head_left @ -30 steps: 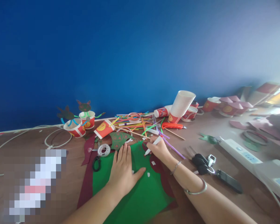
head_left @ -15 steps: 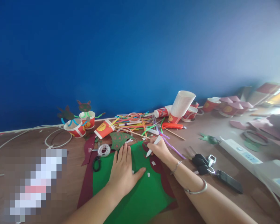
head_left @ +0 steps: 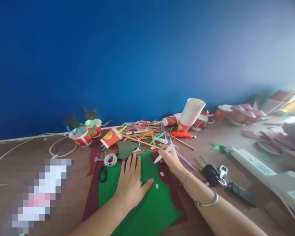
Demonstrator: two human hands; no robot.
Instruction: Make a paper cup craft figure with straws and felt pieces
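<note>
My left hand (head_left: 130,180) lies flat on a green paper sheet (head_left: 147,209), fingers stretched out. In my right hand (head_left: 170,159) is a white marker (head_left: 164,153), its tip down at the sheet's upper right edge. Beneath the green sheet lies dark red paper (head_left: 90,200) with cut, curved edges. A decorated green paper cutout (head_left: 127,149) touches the area just beyond my left fingertips. To its left are a tape roll (head_left: 110,160) and black-handled scissors (head_left: 102,174), partly on the sheet. Small white scraps (head_left: 157,186) lie on the green paper.
Paper cups, two with paper animal heads (head_left: 80,136), stand at the back left. A tall cup stack (head_left: 191,113), an orange cutter (head_left: 183,134) and coloured sticks (head_left: 137,128) lie along the wall. Keys (head_left: 211,173) and a power strip (head_left: 254,165) are on the right.
The marker has tilted lower in my right hand, its tip staying near the sheet's upper right edge. My left hand stays flat. The whole view has shifted slightly.
</note>
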